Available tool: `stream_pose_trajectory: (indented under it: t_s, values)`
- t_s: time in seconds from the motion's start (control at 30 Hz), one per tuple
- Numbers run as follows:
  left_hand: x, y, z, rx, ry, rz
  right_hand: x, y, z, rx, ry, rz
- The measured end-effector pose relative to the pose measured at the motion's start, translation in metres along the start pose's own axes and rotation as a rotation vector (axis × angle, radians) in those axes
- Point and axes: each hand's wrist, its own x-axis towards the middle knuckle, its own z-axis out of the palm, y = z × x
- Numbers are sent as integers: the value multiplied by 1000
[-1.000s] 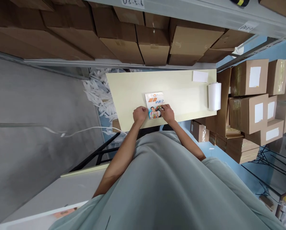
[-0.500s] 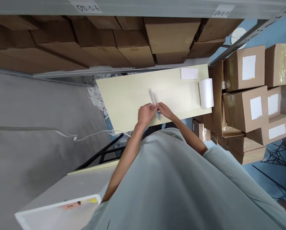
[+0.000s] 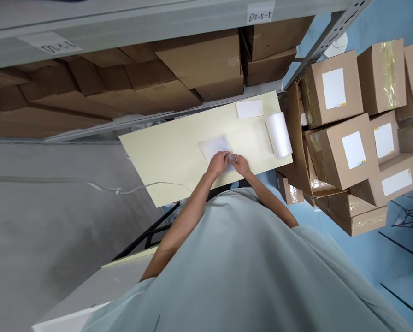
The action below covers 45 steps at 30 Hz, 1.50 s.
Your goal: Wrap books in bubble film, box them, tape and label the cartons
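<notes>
A thin, translucent plastic bag (image 3: pixel 214 145) lies on the pale yellow tabletop (image 3: pixel 165 152), near the table's front edge. My left hand (image 3: pixel 219 163) is closed on the bag's right part, its fingertips pinched together. Close beside it, almost touching, my right hand (image 3: pixel 241 165) pinches the same edge. A bluish bit shows between the two hands; what it is cannot be made out. To the right on the table lie a white roll (image 3: pixel 279 135) and, behind it, a white paper sheet (image 3: pixel 250 109).
Behind the table stands a grey metal shelf (image 3: pixel 158 18) with cardboard boxes (image 3: pixel 206 60). More labelled boxes (image 3: pixel 334 87) are stacked at the right. A white cable (image 3: pixel 147 185) runs from the left to the table's front edge.
The view has shifted and turned a little. The bag, seen narrow and edge-on before, now lies spread flat behind my hands. Both hands remain close together.
</notes>
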Motion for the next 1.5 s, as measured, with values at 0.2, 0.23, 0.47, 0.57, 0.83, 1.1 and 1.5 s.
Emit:
stream_pose_trajectory:
  t_s: [0.2,0.23,0.47,0.57,0.83,1.1,1.5]
  values:
    - [8,-9,-2,179,7,94,-1,-8,0,-258,-4,54]
    - [10,-10,-3,213,8,124,-1,-10,-1,-282,-11,61]
    - [27,-14,-6,388,-107,389,-7,-20,-8,-387,-22,197]
    - [33,-16,-6,374,-124,421,-16,-25,-10,-442,-5,235]
    - [56,-25,-9,277,-189,484,-23,-39,14,-462,48,133]
    - [70,-31,-13,111,-238,527,-7,-43,45,-429,203,332]
    - [67,-39,-34,-22,-181,558,-3,-51,39,-421,165,310]
